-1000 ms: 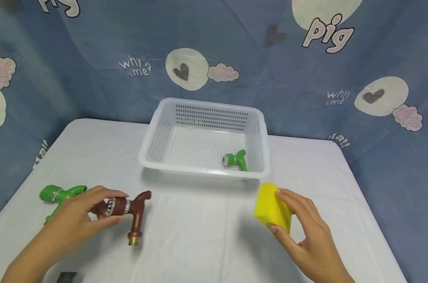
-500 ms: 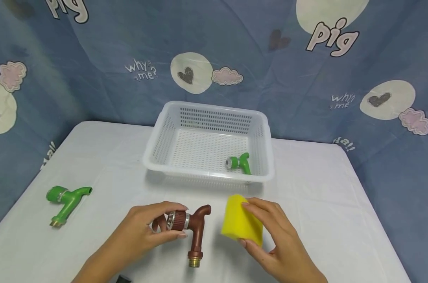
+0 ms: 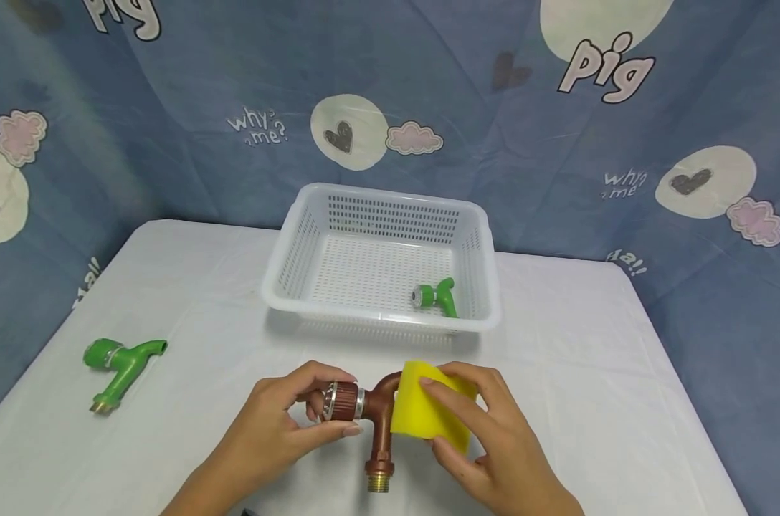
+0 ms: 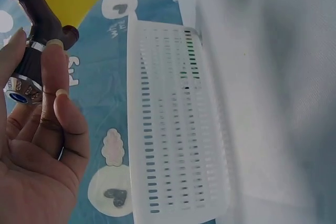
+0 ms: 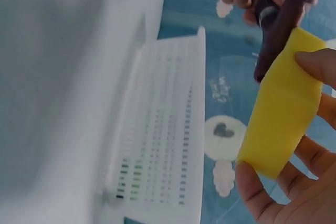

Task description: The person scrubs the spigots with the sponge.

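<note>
My left hand (image 3: 287, 423) grips a brown tap (image 3: 381, 423) by its ribbed knob, and the brass-threaded end points down. In the right hand (image 3: 493, 437) is a yellow sponge (image 3: 422, 408), pinched between thumb and fingers. The sponge's left side lies against the tap's spout and body, covering the spout's tip in the head view. From the left wrist, the tap's knob (image 4: 29, 69) shows between thumb and fingers. In the right wrist view the sponge (image 5: 283, 103) touches the brown tap (image 5: 283, 30).
Behind the hands stands a white perforated basket (image 3: 377, 315), with a small green tap (image 3: 436, 295) inside. Another green tap (image 3: 122, 369) lies at the left on the white-clothed table (image 3: 590, 358). A dark object (image 3: 249, 512) peeks in at the bottom edge. A blue printed curtain (image 3: 467, 193) hangs behind.
The left hand has carried the brown tap rightward, away from the green tap. The right hand has brought the sponge leftward, and the two now touch. The view has shifted slightly.
</note>
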{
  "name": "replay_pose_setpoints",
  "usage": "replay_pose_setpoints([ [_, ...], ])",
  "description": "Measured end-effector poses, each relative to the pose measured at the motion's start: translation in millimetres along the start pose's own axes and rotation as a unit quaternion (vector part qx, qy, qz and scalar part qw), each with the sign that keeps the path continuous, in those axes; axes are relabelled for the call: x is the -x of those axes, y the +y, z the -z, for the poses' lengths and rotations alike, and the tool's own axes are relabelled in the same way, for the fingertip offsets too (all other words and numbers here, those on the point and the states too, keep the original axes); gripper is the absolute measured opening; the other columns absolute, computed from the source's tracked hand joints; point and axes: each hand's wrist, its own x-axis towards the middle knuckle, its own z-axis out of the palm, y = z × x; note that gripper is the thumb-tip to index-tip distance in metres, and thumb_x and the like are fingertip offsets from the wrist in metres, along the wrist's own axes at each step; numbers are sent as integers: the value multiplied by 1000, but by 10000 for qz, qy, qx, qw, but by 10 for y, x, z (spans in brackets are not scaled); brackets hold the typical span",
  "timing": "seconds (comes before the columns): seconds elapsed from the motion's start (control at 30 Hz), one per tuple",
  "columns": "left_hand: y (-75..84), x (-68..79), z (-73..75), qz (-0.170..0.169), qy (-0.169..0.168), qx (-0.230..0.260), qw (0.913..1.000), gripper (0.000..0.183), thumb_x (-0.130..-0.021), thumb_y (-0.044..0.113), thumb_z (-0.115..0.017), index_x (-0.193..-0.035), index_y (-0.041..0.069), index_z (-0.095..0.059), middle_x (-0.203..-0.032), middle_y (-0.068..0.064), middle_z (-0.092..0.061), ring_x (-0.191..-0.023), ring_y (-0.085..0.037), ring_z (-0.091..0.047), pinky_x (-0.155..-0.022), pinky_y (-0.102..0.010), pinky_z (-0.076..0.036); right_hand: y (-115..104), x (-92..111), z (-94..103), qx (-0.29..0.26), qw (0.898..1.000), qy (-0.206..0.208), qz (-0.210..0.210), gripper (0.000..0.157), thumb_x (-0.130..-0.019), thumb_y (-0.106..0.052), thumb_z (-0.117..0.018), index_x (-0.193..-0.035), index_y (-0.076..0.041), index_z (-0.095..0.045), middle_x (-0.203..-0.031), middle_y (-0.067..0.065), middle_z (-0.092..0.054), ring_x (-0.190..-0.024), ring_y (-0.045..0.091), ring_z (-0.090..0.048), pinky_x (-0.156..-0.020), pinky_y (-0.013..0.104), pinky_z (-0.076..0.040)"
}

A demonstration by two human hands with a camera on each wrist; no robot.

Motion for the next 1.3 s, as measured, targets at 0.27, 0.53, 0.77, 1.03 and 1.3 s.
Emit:
replay_pose_setpoints([
  [0.27,37,-34,32,-15,19,-52,10000,46,-79,24,-94,-118,28,-70,-79,18,-64,-70,-9,-60,-61,-21,-50,-56,-1,33,-407,9992,15,8,47,-100,-32,-72,-142,-12,-63,-142,12,-54,-122,25,-52,-109,21,-43],
  [0.53,57,-83,47,-218,49,-86,9997,48,-77,25,-95,-118,28,-71,-78,18,-63,-71,-9,-59,-61,-19,-49,-99,-48,20,-607,9979,47,205,47,-100,-32,-72,-141,-10,-64,-139,13,-55,-121,26,-52,-107,23,-45],
  [0.77,63,-116,68,-150,10,-166,9997,47,-77,26,-95,-117,29,-71,-77,19,-61,-71,-8,-59,-59,-19,-47,-69,-54,-2,-564,9979,21,304,46,-101,-31,-71,-142,-10,-63,-139,13,-55,-121,26,-53,-106,24,-45],
  [1.03,58,-118,86,-207,-37,-98,9997,48,-77,25,-95,-118,26,-71,-78,18,-64,-69,-8,-60,-56,-20,-47,-29,-51,33,-417,9984,290,232,45,-104,-36,-64,-139,-8,-65,-137,17,-56,-118,28,-53,-108,23,-42],
  [1.3,57,-122,93,-118,-53,-207,9997,48,-76,28,-95,-117,28,-71,-76,19,-61,-70,-5,-58,-54,-18,-44,-64,-52,22,-602,9976,24,352,46,-103,-34,-68,-140,-9,-64,-139,16,-55,-122,28,-52,-109,23,-44],
])
